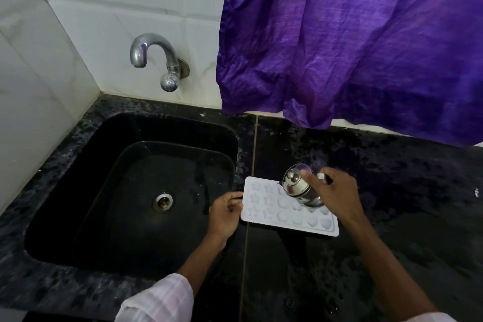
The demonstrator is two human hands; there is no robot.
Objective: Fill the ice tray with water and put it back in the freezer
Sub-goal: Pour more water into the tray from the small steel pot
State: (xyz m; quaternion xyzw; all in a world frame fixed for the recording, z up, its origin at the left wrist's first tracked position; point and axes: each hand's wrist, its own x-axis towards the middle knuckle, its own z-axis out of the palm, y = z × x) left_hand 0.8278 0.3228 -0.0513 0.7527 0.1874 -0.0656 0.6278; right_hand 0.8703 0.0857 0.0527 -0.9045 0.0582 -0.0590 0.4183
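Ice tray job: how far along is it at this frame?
Done: the white ice tray lies on the black counter beside the sink. In hand: the left hand steadies its edge while the right hand tilts a steel jug over the moulds; whether water is flowing, or how full they are, can't be told. Left: finishing the fill, then the freezer, not in view.

The tilted steel vessel (299, 187) hides several ice tray (266, 206) moulds, and the right hand (337, 195) covers its handle.
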